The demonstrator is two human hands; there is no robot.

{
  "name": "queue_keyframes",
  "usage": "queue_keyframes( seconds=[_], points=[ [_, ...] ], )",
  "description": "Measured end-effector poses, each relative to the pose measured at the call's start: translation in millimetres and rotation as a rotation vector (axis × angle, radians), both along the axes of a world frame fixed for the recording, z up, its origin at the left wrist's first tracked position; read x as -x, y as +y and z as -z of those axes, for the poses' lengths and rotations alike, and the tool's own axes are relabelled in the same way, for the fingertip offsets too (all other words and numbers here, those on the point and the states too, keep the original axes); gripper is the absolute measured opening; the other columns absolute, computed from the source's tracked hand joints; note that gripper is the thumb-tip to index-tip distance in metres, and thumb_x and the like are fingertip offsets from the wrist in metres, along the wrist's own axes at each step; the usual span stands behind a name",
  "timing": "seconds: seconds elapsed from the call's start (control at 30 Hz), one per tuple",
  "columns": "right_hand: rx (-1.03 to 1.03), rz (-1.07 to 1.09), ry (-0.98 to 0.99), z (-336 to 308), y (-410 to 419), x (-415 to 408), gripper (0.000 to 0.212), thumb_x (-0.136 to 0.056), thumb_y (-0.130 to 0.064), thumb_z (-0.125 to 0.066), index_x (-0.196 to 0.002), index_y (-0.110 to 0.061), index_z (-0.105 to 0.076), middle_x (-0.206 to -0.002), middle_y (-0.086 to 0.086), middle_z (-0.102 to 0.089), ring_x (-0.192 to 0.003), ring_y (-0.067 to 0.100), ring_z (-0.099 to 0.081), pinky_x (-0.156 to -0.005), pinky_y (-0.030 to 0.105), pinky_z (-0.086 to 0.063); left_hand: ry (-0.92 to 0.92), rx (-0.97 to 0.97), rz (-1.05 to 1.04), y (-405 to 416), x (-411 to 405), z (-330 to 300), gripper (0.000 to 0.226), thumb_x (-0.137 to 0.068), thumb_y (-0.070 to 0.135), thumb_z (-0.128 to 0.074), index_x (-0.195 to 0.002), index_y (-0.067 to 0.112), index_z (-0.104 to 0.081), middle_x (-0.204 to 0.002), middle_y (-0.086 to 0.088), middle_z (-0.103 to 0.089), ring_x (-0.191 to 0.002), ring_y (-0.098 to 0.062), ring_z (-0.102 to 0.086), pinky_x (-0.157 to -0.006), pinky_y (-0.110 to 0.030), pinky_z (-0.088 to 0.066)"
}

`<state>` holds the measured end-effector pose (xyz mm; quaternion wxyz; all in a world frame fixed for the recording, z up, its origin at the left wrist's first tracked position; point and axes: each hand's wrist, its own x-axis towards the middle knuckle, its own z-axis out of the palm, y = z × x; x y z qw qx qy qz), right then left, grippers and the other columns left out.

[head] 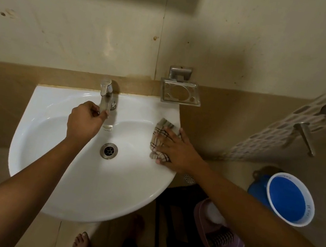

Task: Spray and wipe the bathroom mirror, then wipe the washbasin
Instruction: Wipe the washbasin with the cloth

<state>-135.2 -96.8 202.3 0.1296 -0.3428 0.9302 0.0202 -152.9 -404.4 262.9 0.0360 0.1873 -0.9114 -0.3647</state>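
The right hand (177, 149) presses a checked cloth (160, 138) flat on the basin's (81, 191) right rim, fingers spread. The left hand (85, 120) has its grip curled round the tap (106, 96) spout.

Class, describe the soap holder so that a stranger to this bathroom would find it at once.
Start at the white washbasin and follow its back edge past the tap to the right corner. There the soap holder sticks out from the wall. It is the only rectangular metal tray here, with holes cut in its floor.
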Motion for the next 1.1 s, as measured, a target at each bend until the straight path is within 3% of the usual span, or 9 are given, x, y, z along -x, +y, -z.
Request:
queue_keyframes(
  seconds=[0.2, 0.4, 0.67, 0.8, 0.97, 1.1],
  points=[
    [0.028, 0.088, 0.002, 3.0, -3.4, 1.2, 0.06, -0.092, -0.067, -0.034, -0.142, -0.037, -0.046, -0.165, -0.008, -0.003, -0.151, 0.022, 0.015, -0.119, 0.057, 0.006, 0.01, 0.017, 0.005, 0.5, -0.3, 0.6, 0.028, -0.086, 0.034, -0.069, -0.097, 0.008, -0.069, -0.094, -0.008, -0.073, -0.09, -0.03, -0.065, -0.075, -0.033, -0.043],
    [0.216, 0.289, -0.018, 9.2, -5.5, -47.4, 0.069, -0.087, -0.073, -0.027, -0.132, -0.032, -0.058, -0.163, -0.003, -0.02, -0.152, 0.024, 0.004, -0.119, 0.06, -0.003, 0.009, 0.042, 0.024, -0.3, -0.8, 1.5, 0.03, -0.087, 0.036, -0.067, -0.097, 0.007, -0.067, -0.095, -0.009, -0.072, -0.092, -0.033, -0.064, -0.075, -0.035, -0.044],
    [0.338, 0.571, 0.052, 13.1, -48.0, -131.8, 0.072, -0.088, -0.076, -0.025, -0.13, -0.029, -0.06, -0.153, 0.002, -0.041, -0.15, 0.027, -0.012, -0.119, 0.061, -0.008, -0.002, 0.078, 0.134, -9.3, -11.5, -0.9, 0.038, -0.091, 0.044, -0.062, -0.104, 0.009, -0.064, -0.103, -0.01, -0.07, -0.096, -0.034, -0.064, -0.074, -0.035, -0.043],
    [0.312, 0.643, 0.093, 9.5, -95.5, -173.0, 0.064, -0.09, -0.071, -0.033, -0.125, -0.026, -0.061, -0.144, 0.003, -0.049, -0.146, 0.032, -0.023, -0.116, 0.065, -0.008, -0.015, 0.085, 0.213, -23.5, -56.3, 5.1, 0.036, -0.089, 0.04, -0.065, -0.11, 0.01, -0.066, -0.105, -0.011, -0.072, -0.102, -0.033, -0.064, -0.083, -0.037, -0.045],
    [0.228, 0.682, -0.054, -8.3, -180.5, -209.2, 0.073, -0.088, -0.072, -0.026, -0.136, -0.023, -0.049, -0.146, 0.007, -0.046, -0.146, 0.036, -0.018, -0.116, 0.065, 0.005, -0.048, -0.015, 0.389, -38.4, -132.8, 21.7, 0.023, -0.09, 0.034, -0.065, -0.103, 0.014, -0.068, -0.096, -0.005, -0.072, -0.091, -0.024, -0.066, -0.079, -0.033, -0.049],
    [0.159, 0.642, -0.156, -20.8, -249.0, -223.1, 0.08, -0.085, -0.077, -0.023, -0.14, -0.022, -0.041, -0.147, 0.01, -0.043, -0.144, 0.037, -0.02, -0.115, 0.065, -0.006, -0.033, -0.077, 0.443, -55.4, -166.5, 26.2, 0.02, -0.093, 0.032, -0.062, -0.103, 0.016, -0.068, -0.093, 0.001, -0.07, -0.088, -0.018, -0.064, -0.079, -0.034, -0.049]
  ],
)
